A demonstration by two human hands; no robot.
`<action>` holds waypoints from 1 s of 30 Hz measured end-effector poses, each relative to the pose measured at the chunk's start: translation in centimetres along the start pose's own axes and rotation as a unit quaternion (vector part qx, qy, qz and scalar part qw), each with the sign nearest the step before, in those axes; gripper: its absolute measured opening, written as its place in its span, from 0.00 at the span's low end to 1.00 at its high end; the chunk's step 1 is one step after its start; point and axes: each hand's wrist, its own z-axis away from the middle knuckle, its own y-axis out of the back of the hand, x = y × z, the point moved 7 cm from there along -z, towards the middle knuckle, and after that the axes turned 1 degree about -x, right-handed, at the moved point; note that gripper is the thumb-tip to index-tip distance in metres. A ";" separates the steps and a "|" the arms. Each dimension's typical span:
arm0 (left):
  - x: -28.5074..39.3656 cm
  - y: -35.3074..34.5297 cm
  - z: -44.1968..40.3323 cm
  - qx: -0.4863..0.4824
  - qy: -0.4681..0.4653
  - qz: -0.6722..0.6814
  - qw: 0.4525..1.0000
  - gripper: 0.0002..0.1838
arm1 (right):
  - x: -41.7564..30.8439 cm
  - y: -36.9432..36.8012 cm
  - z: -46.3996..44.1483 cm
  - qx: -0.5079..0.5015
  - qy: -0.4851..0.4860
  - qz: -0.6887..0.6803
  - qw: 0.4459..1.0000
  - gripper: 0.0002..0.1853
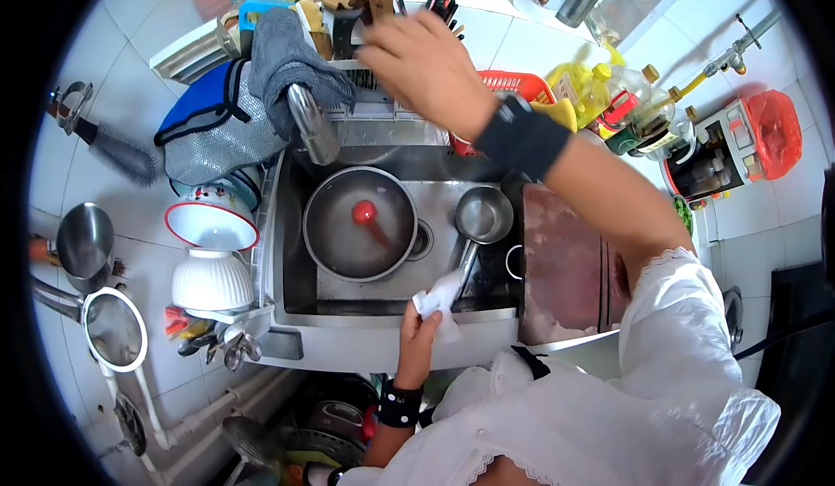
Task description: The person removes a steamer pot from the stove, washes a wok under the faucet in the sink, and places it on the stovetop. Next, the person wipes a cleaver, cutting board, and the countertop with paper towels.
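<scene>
My left hand (419, 340) is closed around a crumpled white tissue (442, 299), held at the sink's front edge. Behind the tissue, the handle of a small saucepan (484, 215) slants down; the saucepan stands in the right part of the sink (348, 299). My right hand (430, 69) is raised over the back of the sink, its fingers stretched left toward several wooden and dark handles (348, 21); I cannot tell whether they touch. Left in the sink stands a large metal pot (326, 247), with a round red thing (364, 212) inside.
The faucet (311, 125) has a grey cloth (291, 56) over it. White bowls (211, 279) and spoons stand at left. A worn reddish-brown board (561, 264) lies right of the sink. A red basket (519, 84) and oil bottles (596, 95) stand back right.
</scene>
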 end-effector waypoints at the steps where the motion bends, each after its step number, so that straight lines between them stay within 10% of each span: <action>1: 0.6 0.1 -0.1 0.020 -0.018 -0.003 1.000 0.17 | -1.0 0.8 2.0 -0.041 -0.064 -0.065 0.995 0.08; 4: 1.3 0.4 -0.3 0.056 -0.032 0.024 0.998 0.16 | -6.2 2.7 9.9 -0.149 -0.215 -0.294 0.919 0.13; 7: 1.1 -0.2 -0.2 0.060 -0.061 0.029 0.996 0.15 | -12.4 3.8 15.5 -0.304 -0.312 -0.539 0.720 0.22; 14: -0.4 -2.3 1.9 0.092 -0.148 -0.091 0.981 0.15 | -14.3 6.4 20.0 -0.242 -0.288 -0.406 0.833 0.09; 19: -2.5 0.4 5.6 0.176 -0.098 -0.158 0.967 0.11 | -17.7 5.2 25.7 -0.338 -0.535 -0.591 0.499 0.08; 21: -2.1 4.8 7.7 0.306 -0.171 -0.268 0.897 0.09 | -18.6 5.6 26.9 -0.324 -0.511 -0.613 0.509 0.08; 24: 4.1 9.0 11.5 0.445 -0.346 -0.504 0.654 0.12 | -19.9 7.0 29.8 -0.338 -0.497 -0.620 0.505 0.08; 30: -1.3 14.2 8.4 0.409 -0.266 -0.688 0.538 0.17 | -21.3 10.7 33.1 -0.378 -0.497 -0.602 0.497 0.08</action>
